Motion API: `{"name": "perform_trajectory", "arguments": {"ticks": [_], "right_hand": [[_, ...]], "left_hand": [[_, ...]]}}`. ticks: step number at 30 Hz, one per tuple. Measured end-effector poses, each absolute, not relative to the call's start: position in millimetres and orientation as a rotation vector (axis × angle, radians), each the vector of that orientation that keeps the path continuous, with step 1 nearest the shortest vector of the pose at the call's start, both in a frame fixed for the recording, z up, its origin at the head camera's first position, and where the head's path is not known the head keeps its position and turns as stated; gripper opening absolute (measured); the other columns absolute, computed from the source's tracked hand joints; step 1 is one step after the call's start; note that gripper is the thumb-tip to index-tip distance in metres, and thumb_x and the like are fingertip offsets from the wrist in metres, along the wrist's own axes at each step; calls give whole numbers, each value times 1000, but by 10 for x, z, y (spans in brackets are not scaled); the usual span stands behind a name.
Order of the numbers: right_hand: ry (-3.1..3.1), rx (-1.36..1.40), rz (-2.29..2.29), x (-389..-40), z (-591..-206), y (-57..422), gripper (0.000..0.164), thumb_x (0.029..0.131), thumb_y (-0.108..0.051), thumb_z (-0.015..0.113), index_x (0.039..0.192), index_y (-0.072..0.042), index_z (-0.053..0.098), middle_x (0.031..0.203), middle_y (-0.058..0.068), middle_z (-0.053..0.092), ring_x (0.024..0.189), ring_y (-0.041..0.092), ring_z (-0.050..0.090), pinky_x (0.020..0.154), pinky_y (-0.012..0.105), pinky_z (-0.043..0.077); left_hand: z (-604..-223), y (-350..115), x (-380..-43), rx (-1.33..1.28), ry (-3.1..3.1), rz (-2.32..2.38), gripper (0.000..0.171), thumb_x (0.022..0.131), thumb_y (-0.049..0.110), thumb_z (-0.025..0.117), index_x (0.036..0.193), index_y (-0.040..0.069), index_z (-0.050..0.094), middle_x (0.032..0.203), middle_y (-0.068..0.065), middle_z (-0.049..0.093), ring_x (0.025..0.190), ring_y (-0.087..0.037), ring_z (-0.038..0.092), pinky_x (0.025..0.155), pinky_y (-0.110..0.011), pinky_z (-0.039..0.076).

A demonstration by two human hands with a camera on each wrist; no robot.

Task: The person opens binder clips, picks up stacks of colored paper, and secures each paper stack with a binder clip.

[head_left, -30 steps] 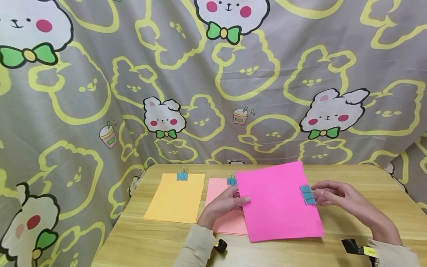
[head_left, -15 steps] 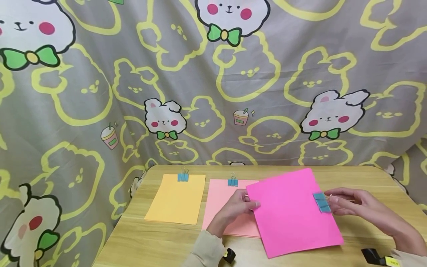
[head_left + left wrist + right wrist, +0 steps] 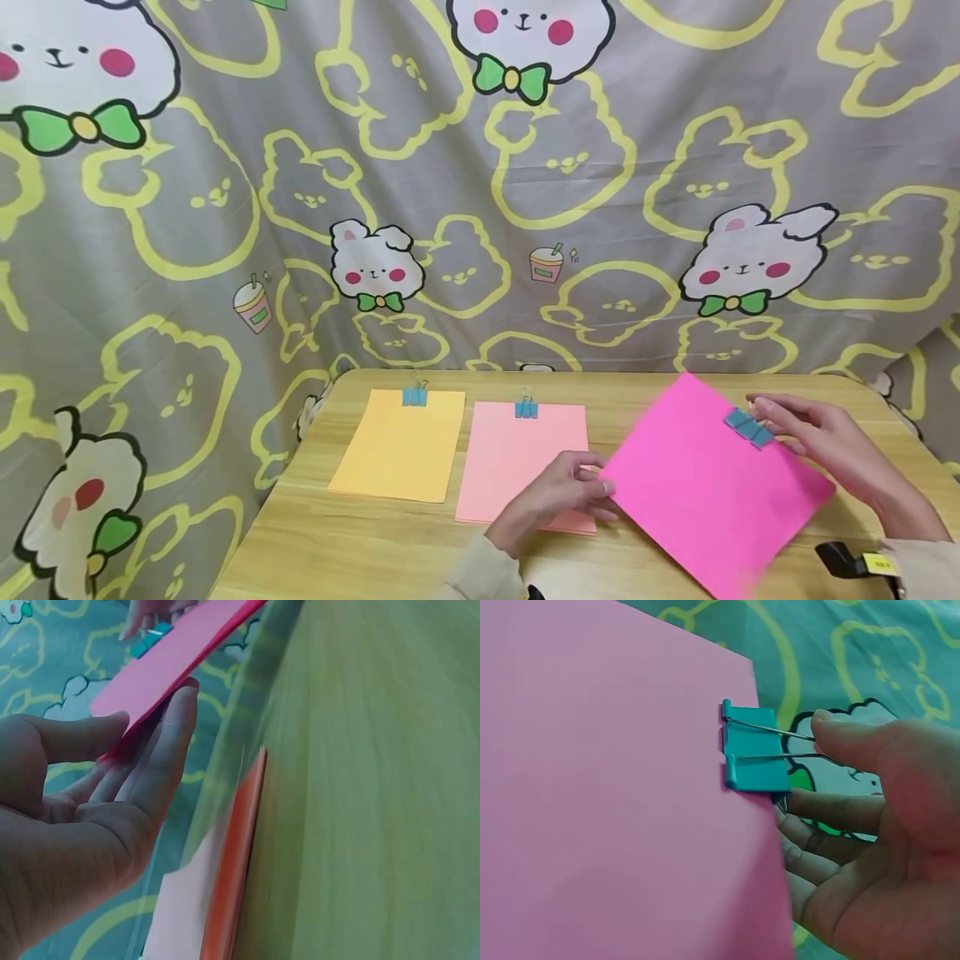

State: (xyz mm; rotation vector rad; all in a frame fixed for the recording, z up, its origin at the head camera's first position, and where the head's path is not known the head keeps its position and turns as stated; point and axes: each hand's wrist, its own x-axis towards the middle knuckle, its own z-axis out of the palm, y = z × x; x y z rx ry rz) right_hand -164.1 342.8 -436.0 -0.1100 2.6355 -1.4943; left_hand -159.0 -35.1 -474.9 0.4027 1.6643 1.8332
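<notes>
A bright pink stack of paper is held up tilted over the right part of the table, turned cornerwise in the head view. A blue binder clip grips its upper right edge. My left hand pinches the stack's left corner, thumb on top and fingers beneath, as the left wrist view also shows. On the clip's wire handles is my right hand; in the right wrist view its thumb presses one wire handle of the clip, with fingers curled behind.
Left of the held stack lies a light pink paper stack with a blue binder clip at its top. Farther left is a yellow-orange stack, likewise clipped. A patterned curtain hangs behind the wooden table.
The bright pink stack has moved to the right and turned so its clipped edge faces up and right. Both hands went with it, uncovering more of the light pink stack.
</notes>
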Motion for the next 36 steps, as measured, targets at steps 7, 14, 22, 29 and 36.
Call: {"name": "perform_trajectory", "arguments": {"ticks": [7,14,22,29,36], "right_hand": [[2779,-235,-1151,-1866,-4320,3355,61,110,-41,47,147,7,48,140,30,57,120,36,61,94,51,50],[2779,-354,-1187,-2146,-4448,3233,55,105,-32,61,138,11,55,125,27,67,107,31,67,80,30,56],[2868,-456,-1188,-2391,-4712,3085,46,100,-27,69,129,9,64,120,24,70,110,39,67,78,23,53],[3012,-563,-1167,-2510,-4922,3012,18,97,-17,72,106,-2,78,96,6,75,86,6,61,74,23,49],[3008,-541,-1122,-2522,-4926,2952,19,101,-16,66,107,-2,78,101,11,75,94,22,65,81,38,52]], "left_hand": [[-4766,-563,-1645,508,1666,1761,27,104,1,53,124,-15,61,113,-27,72,106,-45,69,85,-46,59],[-4694,-975,-1718,591,1895,1733,23,105,2,54,119,-11,66,115,-31,69,108,-50,66,89,-53,57],[-4604,-1569,-1804,633,2493,1480,22,106,3,52,117,-6,69,115,-21,70,105,-38,67,87,-44,57],[-4532,-1990,-1821,597,2807,1255,24,107,6,53,121,-7,67,121,-23,69,112,-37,66,91,-51,56],[-4520,-2190,-1893,579,2943,1097,23,105,5,56,123,-4,66,125,-21,67,121,-43,60,100,-59,47]]}}
